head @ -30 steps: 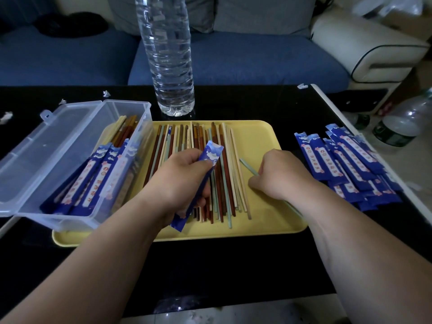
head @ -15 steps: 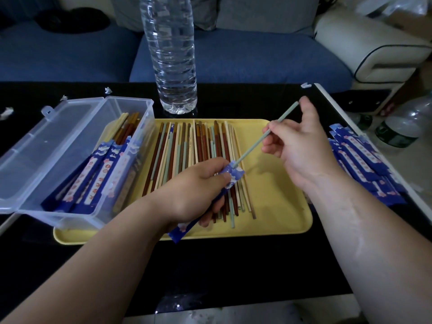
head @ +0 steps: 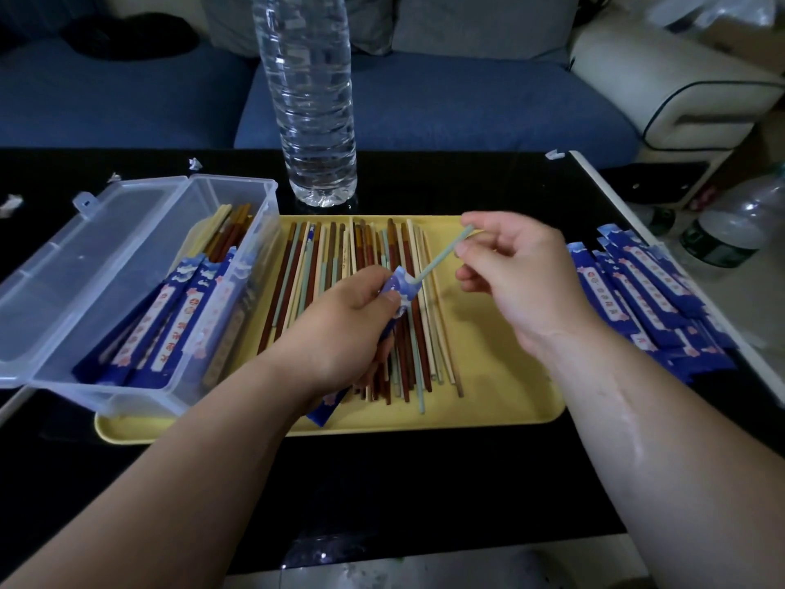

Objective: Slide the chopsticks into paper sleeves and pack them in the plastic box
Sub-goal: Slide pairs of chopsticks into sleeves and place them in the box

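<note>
My left hand [head: 340,329] grips a blue paper sleeve [head: 399,286] above the yellow tray [head: 509,401]. My right hand [head: 514,274] pinches a pale green chopstick [head: 441,259] whose lower end sits inside the sleeve's mouth. Several loose chopsticks [head: 374,308] in brown, cream and green lie on the tray. The clear plastic box [head: 127,376] stands open on the tray's left end and holds several sleeved chopsticks [head: 170,325].
A pile of blue sleeves [head: 645,291] lies right of the tray on the black table [head: 424,482]. A tall water bottle [head: 310,99] stands behind the tray. The box's lid [head: 72,265] hangs open to the left. A blue sofa is beyond the table.
My right hand picked the green chopstick off the tray, lifted it, and pushed it deeper into the sleeve. Less of the chopstick shows now. The left hand stayed over the tray.
</note>
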